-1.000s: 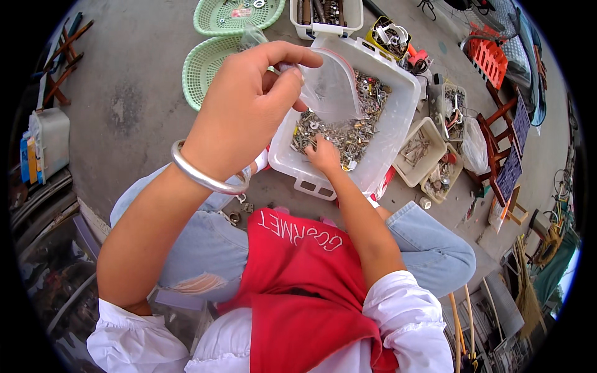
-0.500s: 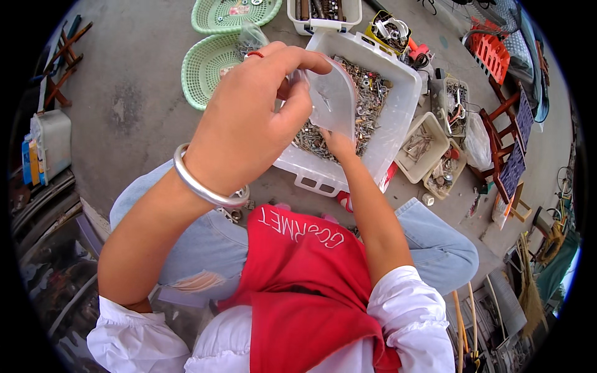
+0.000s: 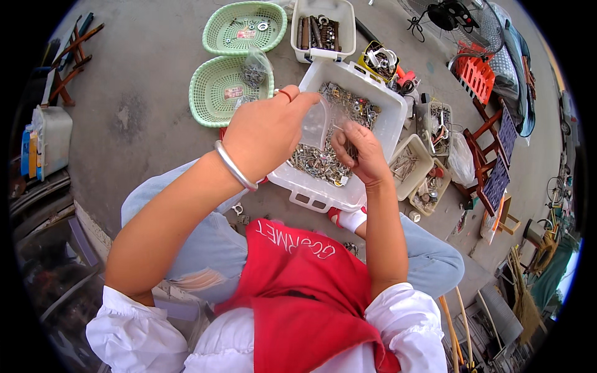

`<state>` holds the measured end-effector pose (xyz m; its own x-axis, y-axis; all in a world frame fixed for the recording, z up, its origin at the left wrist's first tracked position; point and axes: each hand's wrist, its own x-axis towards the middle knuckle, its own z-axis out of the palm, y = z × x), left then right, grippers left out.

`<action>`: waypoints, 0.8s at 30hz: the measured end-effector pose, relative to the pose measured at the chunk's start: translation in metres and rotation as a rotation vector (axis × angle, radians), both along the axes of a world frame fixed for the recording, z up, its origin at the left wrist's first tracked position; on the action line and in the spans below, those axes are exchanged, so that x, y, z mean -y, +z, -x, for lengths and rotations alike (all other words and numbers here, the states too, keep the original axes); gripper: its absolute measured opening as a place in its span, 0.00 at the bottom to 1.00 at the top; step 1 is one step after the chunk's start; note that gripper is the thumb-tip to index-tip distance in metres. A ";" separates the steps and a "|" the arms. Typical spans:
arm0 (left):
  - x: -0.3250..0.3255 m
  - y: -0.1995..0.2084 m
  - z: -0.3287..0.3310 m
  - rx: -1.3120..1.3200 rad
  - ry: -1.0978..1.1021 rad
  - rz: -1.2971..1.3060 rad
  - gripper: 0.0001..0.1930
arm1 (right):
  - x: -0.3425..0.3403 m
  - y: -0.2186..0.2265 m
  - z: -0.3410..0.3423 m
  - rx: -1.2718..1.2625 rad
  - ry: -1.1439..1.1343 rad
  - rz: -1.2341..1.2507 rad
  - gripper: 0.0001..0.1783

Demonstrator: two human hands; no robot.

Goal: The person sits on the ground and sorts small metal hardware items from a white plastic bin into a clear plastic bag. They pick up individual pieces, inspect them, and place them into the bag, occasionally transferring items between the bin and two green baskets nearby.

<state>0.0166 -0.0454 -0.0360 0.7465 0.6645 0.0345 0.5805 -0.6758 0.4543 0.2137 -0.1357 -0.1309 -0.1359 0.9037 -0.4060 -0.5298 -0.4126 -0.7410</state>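
My left hand (image 3: 264, 133), palm down, fingers closed on a clear, thin plastic bag (image 3: 315, 126); the thumb is mostly hidden. Bag hangs above the left side of a large translucent white plastic box (image 3: 311, 186) with slotted rims.

My right hand (image 3: 364, 149) just beside the bag: thumb and forefinger pinch a thin, pale sliver-like piece (image 3: 338, 128), other fingers curled. Too small to name.

Box floor under both hands: mixed small metal hardware (image 3: 320, 163), mostly silvery, in a loose layer.

Beyond my left hand: two pale green round plastic baskets (image 3: 207, 93), the nearer holding a knotted-looking clear bag of small grey parts (image 3: 254, 71).

Right of box, near it: two shallow beige plastic trays (image 3: 427, 163), side by side, metal bits inside.
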 end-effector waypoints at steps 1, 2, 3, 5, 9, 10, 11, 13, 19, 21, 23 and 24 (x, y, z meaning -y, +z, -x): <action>0.002 0.002 -0.003 -0.043 -0.029 -0.016 0.19 | -0.001 0.010 0.004 0.109 0.014 0.009 0.18; 0.004 0.003 -0.005 -0.087 -0.057 -0.032 0.20 | -0.002 0.018 0.008 0.217 0.028 0.019 0.18; 0.008 -0.002 -0.005 -0.064 -0.082 -0.082 0.19 | -0.004 0.025 0.013 0.271 0.011 0.032 0.17; 0.014 -0.002 -0.007 -0.085 -0.124 -0.089 0.17 | -0.005 0.034 0.022 0.248 -0.093 0.023 0.17; 0.016 0.002 -0.009 -0.041 -0.130 -0.011 0.14 | -0.011 0.044 0.042 0.040 -0.288 0.125 0.17; 0.015 0.004 -0.008 -0.040 -0.120 0.025 0.13 | -0.013 0.046 0.044 -0.057 -0.339 0.183 0.18; 0.013 0.007 -0.008 0.004 -0.098 0.080 0.13 | -0.013 0.033 0.037 -0.426 -0.249 0.037 0.18; 0.006 0.009 -0.006 0.091 -0.048 0.195 0.13 | -0.013 0.021 0.035 -0.832 -0.322 0.095 0.17; -0.028 0.009 0.013 -0.002 -0.121 0.290 0.13 | -0.019 0.030 0.040 -1.292 -0.376 0.021 0.14; -0.037 0.004 0.012 -0.011 -0.197 0.315 0.13 | -0.021 0.033 0.046 -1.312 -0.502 0.064 0.13; -0.044 0.000 0.006 -0.041 -0.250 0.378 0.13 | -0.023 0.027 0.059 -1.392 -0.527 0.033 0.10; -0.049 -0.004 0.004 -0.055 -0.278 0.410 0.13 | -0.025 0.024 0.059 -1.444 -0.571 0.074 0.09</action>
<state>0.0129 0.0035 -0.0398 0.8906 0.3909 -0.2325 0.4346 -0.5808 0.6884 0.1543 -0.1112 -0.1071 -0.0939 0.9545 -0.2831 -0.8443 0.0744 0.5307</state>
